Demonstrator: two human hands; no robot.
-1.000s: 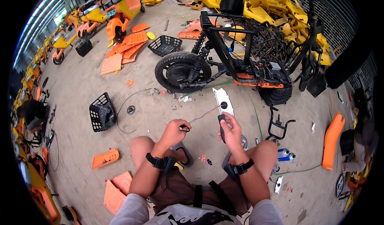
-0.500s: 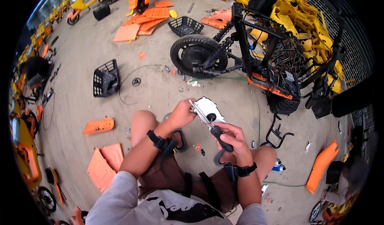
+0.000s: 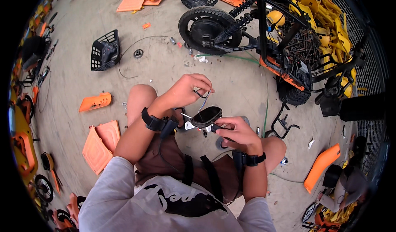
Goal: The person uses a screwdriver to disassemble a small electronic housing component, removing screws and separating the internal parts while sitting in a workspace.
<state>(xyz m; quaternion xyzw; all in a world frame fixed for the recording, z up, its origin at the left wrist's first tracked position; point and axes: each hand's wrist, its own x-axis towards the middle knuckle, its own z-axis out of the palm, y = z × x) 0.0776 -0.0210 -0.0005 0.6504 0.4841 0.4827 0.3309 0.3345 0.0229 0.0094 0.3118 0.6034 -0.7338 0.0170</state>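
Note:
An oval unit with a dark glossy face, perhaps a scooter display, is tilted between my hands above the floor. My right hand grips its near right edge. The black handle of a screwdriver lies within the same hand, and its thin shaft sticks out beyond the unit's left side. Above and left of the unit, my left hand is closed in a pinch on a dark cable. Thin wires run from there down toward the unit. Where they join it is hard to make out.
A stripped black scooter frame with its wheel lies ahead right, beside piled yellow panels. Two black baskets, one at left, orange panels and a bent black bracket lie around. Another person is at lower right.
The unit has turned from its white back to its dark face. My left hand has let go of its edge and lifted away with the cable. My right hand now grips the unit with the screwdriver.

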